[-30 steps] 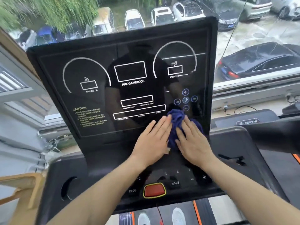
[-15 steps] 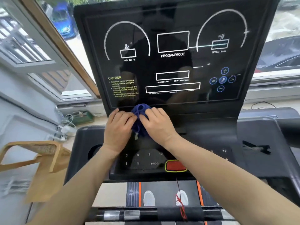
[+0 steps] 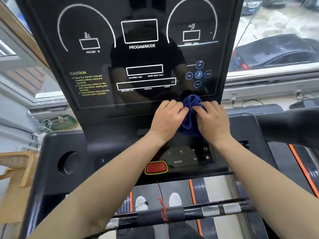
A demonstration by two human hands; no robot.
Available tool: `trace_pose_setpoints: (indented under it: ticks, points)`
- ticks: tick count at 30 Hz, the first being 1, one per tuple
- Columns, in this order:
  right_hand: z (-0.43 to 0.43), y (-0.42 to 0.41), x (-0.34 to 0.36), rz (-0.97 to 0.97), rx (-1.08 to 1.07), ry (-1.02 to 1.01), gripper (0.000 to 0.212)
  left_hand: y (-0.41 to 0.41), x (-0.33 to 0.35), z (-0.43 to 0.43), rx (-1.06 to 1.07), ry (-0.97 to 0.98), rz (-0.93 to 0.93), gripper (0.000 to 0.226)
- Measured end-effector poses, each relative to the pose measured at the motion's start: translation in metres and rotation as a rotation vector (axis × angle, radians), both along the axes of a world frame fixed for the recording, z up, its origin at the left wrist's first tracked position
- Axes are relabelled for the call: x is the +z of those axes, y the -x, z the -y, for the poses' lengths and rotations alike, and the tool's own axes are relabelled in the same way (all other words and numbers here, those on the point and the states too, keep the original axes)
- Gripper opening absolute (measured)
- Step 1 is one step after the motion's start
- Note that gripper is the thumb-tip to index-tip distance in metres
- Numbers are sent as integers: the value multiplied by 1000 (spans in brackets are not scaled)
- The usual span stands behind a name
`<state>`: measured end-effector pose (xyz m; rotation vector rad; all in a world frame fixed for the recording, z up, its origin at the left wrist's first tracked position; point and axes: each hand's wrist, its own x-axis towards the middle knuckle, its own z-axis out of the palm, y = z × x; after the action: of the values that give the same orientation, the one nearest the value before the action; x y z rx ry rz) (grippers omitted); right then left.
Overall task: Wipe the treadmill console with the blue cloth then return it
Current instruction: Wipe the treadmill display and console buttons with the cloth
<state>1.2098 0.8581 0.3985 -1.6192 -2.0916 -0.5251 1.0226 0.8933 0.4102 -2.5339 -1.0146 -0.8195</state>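
The black treadmill console [image 3: 96,66] fills the upper view, its glossy screen marked PROGAM/MODE and CAUTION. A bunched blue cloth [image 3: 190,107] is pressed against the console's lower right edge, just under the round music buttons. My left hand [image 3: 166,120] presses on the cloth's left side and my right hand [image 3: 213,121] on its right side. Fingers of both hands are curled into the fabric. Most of the cloth is hidden between and under the hands.
Below the hands lie the keypad [image 3: 181,155] and a red stop button [image 3: 156,167]. A taped handlebar [image 3: 207,211] with a red cord crosses the bottom. A wooden chair [image 3: 15,171] stands at left. A second treadmill [image 3: 284,125] is at right, windows behind.
Both hands and the cloth slid left along the console's lower edge, then back to the right, under the music buttons. The head view shifted as well.
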Motion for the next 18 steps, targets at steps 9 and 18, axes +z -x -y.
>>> trace_pose_setpoints:
  ticks: [9, 18]
  points:
    - [-11, 102, 1, -23, 149, -54, 12, 96, 2, 16, 218, 12, -35, 34]
    - [-26, 221, 39, -215, 358, 461, 25, 210, 19, 41, 523, 187, 35, 28]
